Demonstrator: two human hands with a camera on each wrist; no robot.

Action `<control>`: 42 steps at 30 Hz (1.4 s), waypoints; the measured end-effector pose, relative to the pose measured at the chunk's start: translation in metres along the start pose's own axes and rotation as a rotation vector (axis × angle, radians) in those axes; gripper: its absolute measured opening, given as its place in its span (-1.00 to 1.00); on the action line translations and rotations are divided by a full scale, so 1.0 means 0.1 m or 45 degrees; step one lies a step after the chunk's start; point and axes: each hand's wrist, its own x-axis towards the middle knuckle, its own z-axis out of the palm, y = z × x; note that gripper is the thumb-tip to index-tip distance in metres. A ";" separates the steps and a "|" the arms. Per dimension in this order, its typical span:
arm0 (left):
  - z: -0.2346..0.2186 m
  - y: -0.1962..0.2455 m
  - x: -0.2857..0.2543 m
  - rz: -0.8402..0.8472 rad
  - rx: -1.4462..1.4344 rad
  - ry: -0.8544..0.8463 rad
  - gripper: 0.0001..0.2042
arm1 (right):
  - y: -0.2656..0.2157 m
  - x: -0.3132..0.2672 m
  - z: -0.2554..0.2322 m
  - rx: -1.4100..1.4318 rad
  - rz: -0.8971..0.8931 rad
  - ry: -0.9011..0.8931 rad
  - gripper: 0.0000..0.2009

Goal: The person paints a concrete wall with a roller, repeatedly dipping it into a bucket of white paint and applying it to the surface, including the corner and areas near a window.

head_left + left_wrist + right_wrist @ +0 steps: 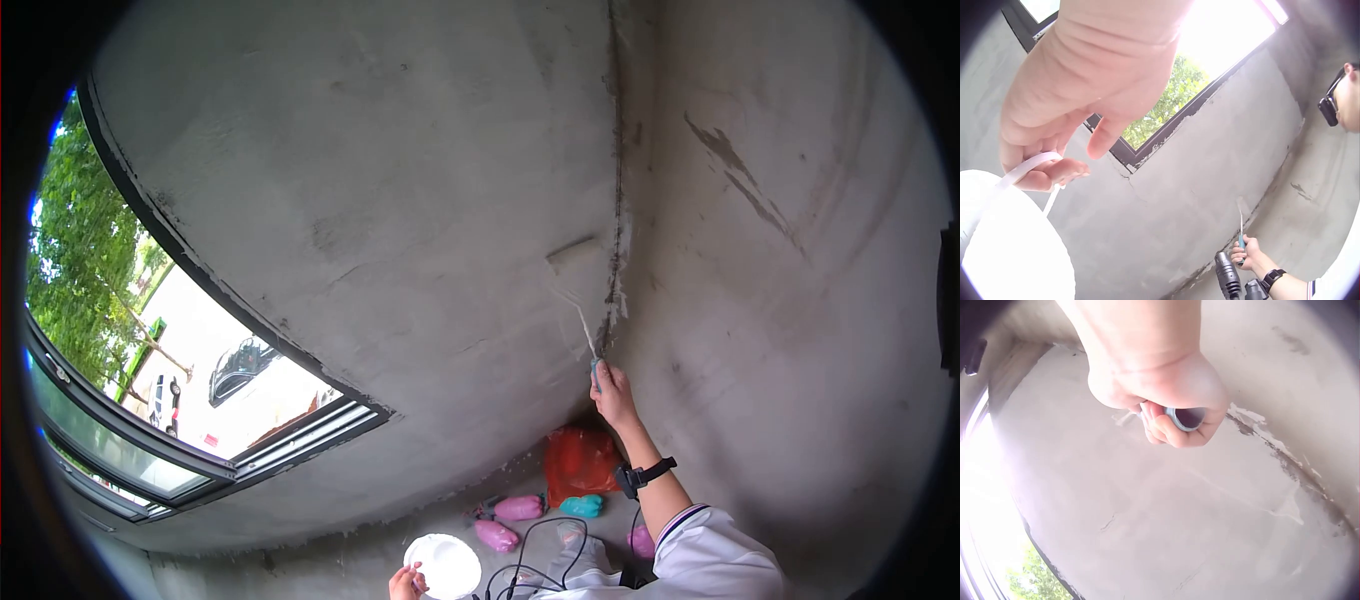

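Note:
My right hand [616,398] grips the blue-grey handle [1179,417] of a paint roller, fingers wrapped around it. The pale roller head [573,254] is up at the grey wall, close to the corner, at the end of a thin bent rod. Low in the head view, my left hand [404,582] is beside a white bucket [446,567]. In the left wrist view its curled fingers hold the bucket's thin white bail handle [1034,164], and the bucket hangs below them. Glare hides detail inside the bucket.
A framed window [230,470] opens in the wall at left. A dark rough seam [615,180] marks the corner with the right wall. On the floor lie a red bag [580,465], pink bundles [518,508], a teal bundle [581,506] and black cables [515,580].

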 end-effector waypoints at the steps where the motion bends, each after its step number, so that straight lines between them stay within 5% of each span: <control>1: 0.03 0.02 0.00 0.029 0.030 0.004 -0.78 | 0.15 -0.04 0.00 -0.035 -0.087 0.013 -0.58; 5: -0.01 -0.06 0.04 0.036 0.074 -0.025 -0.77 | 0.91 -0.22 -0.17 -0.367 -0.091 0.040 -0.57; 7: -0.06 -0.10 0.08 0.002 0.108 -0.020 -0.77 | 1.21 -0.31 -0.30 -0.552 0.192 0.047 -0.58; 15: -0.05 -0.07 0.16 -0.053 0.065 -0.011 -0.80 | 2.14 -0.47 -0.70 -0.703 0.365 0.124 -0.60; 17: 0.04 0.01 0.13 -0.049 0.076 -0.013 -0.81 | 2.09 -0.47 -0.75 -0.580 0.623 0.115 -0.60; 20: 0.03 -0.03 0.12 -0.039 0.069 -0.022 -0.82 | 2.03 -0.45 -0.79 -0.561 0.612 0.112 -0.54; 23: 0.01 -0.10 0.12 -0.027 -0.030 0.064 -0.80 | 1.79 -0.47 -0.74 -0.593 0.454 0.127 -0.56; 27: -0.10 -0.10 0.07 0.001 -0.048 -0.108 -0.77 | 1.08 -0.40 -0.49 -0.389 0.097 0.102 -0.60; 34: -0.11 -0.11 -0.03 0.077 -0.056 -0.115 -0.77 | -0.13 -0.16 -0.13 -0.048 0.046 -0.056 -0.56; 38: -0.23 -0.27 0.03 0.084 -0.136 -0.087 -0.75 | -0.43 -0.08 0.03 -0.106 -0.044 -0.053 -0.58; 42: -0.27 -0.29 0.07 0.102 -0.132 -0.071 -0.76 | -0.15 -0.10 0.11 -0.194 -0.140 -0.013 -0.59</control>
